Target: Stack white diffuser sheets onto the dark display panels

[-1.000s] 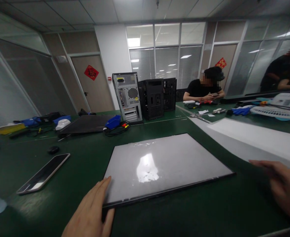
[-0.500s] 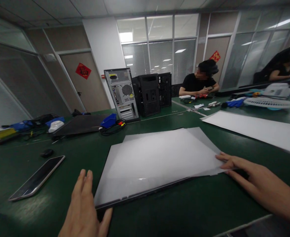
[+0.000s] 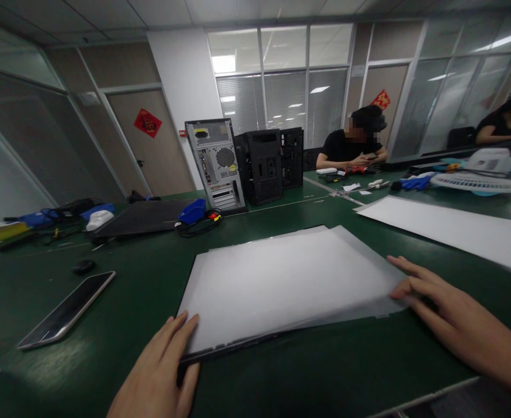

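Note:
A flat panel with a thin black frame (image 3: 233, 347) lies in front of me, under a white translucent sheet (image 3: 360, 278) that sticks out past its right side. My left hand (image 3: 155, 363) holds the panel's near left corner, fingertips on top and thumb at the front edge. At the other end, my right hand (image 3: 438, 307) pinches the sheet's right corner between thumb and index finger, the other fingers stretched out above it. How far the sheet reaches over the panel is hard to make out.
A phone (image 3: 70, 307) and a black mouse (image 3: 83, 266) lie to the left. Computer cases (image 3: 220, 165) stand at the back. A long white sheet (image 3: 451, 232) and a white fan (image 3: 477, 181) are at right. A person (image 3: 346, 148) sits across the table.
My left hand has moved right and its fingers now rest on the panel's corner. The sheet has turned slightly and its far left corner sits closer to the panel's edge.

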`<act>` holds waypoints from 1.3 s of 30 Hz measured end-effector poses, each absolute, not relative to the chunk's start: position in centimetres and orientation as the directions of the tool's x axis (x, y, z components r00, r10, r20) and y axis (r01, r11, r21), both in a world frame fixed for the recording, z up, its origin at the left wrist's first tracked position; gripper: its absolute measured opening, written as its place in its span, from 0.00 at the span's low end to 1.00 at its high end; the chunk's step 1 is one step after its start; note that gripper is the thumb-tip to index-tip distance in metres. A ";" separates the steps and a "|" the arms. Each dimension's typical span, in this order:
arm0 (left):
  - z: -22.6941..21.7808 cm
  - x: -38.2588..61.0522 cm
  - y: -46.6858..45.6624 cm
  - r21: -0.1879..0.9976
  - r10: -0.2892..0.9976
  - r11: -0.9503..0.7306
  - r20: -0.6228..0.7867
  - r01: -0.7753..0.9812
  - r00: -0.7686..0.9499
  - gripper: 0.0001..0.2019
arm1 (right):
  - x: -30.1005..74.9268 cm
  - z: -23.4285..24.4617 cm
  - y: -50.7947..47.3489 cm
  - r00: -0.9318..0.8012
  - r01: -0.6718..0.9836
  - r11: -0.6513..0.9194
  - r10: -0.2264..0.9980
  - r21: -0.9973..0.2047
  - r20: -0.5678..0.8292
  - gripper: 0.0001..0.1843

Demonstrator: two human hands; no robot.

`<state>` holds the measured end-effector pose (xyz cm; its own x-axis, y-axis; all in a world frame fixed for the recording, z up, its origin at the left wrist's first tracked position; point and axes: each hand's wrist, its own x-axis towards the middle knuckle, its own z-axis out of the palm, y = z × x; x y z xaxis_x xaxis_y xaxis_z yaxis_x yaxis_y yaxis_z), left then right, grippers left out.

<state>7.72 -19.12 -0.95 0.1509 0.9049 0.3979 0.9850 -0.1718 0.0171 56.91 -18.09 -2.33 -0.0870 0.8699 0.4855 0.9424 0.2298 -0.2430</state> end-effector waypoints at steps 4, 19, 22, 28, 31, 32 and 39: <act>-0.8 7.8 -19.0 -0.009 0.906 -0.172 0.391 0.985 0.162 0.26 | 57.2 -2.6 -17.6 0.040 0.959 0.099 0.882 -0.266 0.470 0.26; -0.7 7.7 -18.9 -0.135 0.833 -0.275 0.461 0.952 0.305 0.25 | 56.9 -2.6 -17.6 -0.065 0.963 0.165 0.911 -0.215 0.408 0.26; -0.9 7.5 -18.7 -0.145 0.824 -0.294 0.463 0.945 0.328 0.25 | 56.8 -2.5 -17.7 -0.098 0.964 0.188 0.909 -0.187 0.405 0.25; -1.1 7.3 -18.8 -0.110 0.823 -0.308 0.467 0.945 0.323 0.24 | 56.5 -2.3 -17.9 -0.115 0.966 0.196 0.910 -0.167 0.399 0.25; -1.1 7.3 -18.9 -0.077 0.836 -0.294 0.462 0.953 0.296 0.24 | 56.4 -2.2 -18.0 -0.113 0.966 0.194 0.911 -0.172 0.396 0.25; -1.1 7.3 -18.9 -0.071 0.840 -0.289 0.460 0.955 0.288 0.23 | 56.3 -2.2 -18.0 -0.111 0.965 0.195 0.911 -0.175 0.398 0.25; -0.9 7.4 -18.9 -0.079 0.854 -0.280 0.435 0.957 0.285 0.24 | 56.3 -2.4 -18.1 -0.093 0.964 0.191 0.893 -0.184 0.440 0.24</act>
